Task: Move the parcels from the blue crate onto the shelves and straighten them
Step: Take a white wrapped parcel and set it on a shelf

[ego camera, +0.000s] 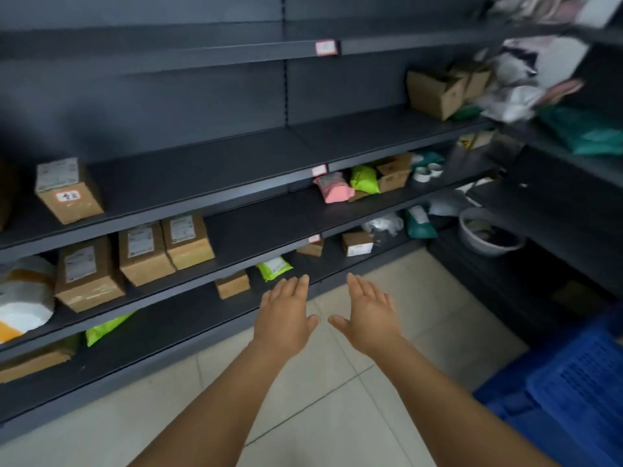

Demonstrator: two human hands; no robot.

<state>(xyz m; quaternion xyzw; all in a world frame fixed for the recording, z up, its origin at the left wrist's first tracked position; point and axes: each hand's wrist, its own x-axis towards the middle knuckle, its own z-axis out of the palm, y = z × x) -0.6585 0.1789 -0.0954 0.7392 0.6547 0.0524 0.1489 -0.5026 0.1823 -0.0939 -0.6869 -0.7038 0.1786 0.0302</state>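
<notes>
My left hand (286,315) and my right hand (369,315) are stretched out side by side over the floor, fingers straight, holding nothing, in front of the lowest shelf. The blue crate (573,382) sits on the floor at the right edge; its inside is hidden from me. Dark shelves (215,187) run along the wall. Three brown boxes (145,252) stand in a row on the second shelf from the bottom, and one labelled box (69,190) stands on the shelf above. A small brown box (232,284) and a green mailer (273,267) lie just beyond my fingertips.
A pink mailer (333,188), a green mailer (364,178) and an open carton (392,171) sit further right. A grey basin (488,237) rests in the corner. Another shelf unit on the right holds bags (586,129). A white and orange bundle (23,298) is at the left edge.
</notes>
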